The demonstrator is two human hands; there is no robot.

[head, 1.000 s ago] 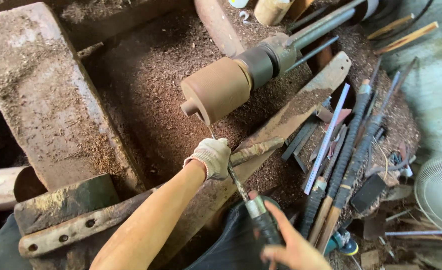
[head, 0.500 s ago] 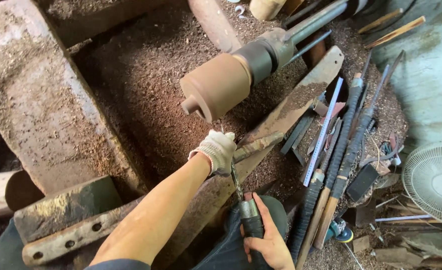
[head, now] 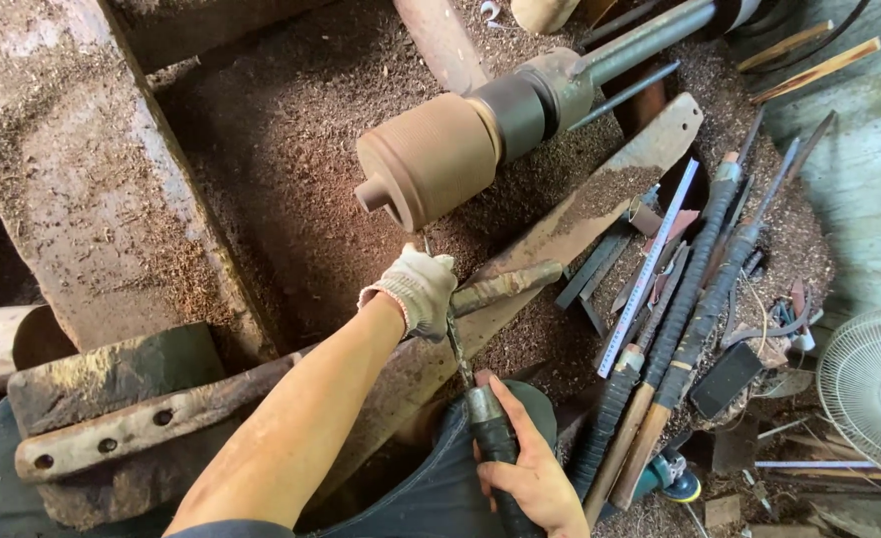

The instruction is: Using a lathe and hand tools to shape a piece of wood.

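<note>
Black-wrapped handle of the chisel (head: pixel 490 448) sat closest to the camera, with the bare right hand (head: pixel 535 478) curled around it, fingers closed tight on the grip, thumb lying along the side. Chisel's long axis ran from bottom right up toward top left, thin steel shaft pointing up at the workpiece (head: pixel 426 159). Further up the shaft the gloved left hand (head: pixel 416 289) was clamped down, fingers pressed together over the blade where it crossed the rest (head: pixel 505 284), a rusty bar sticking out to the right. Tip itself was too thin to tell whether it touched the wood, it was just under the piece though.

Past that, the workpiece was a stubby brown wooden cylinder with a little nub on its end, lying tilted, nub end facing lower left, other end stuck on a grey shaft (head: pixel 640 30) running off to the top right. Sawdust (head: pixel 291 139) covered everything behind it. Off to the right lay a pile of spare long tools (head: pixel 700 269), a steel ruler (head: pixel 650 264) and a white fan (head: pixel 874 389).
</note>
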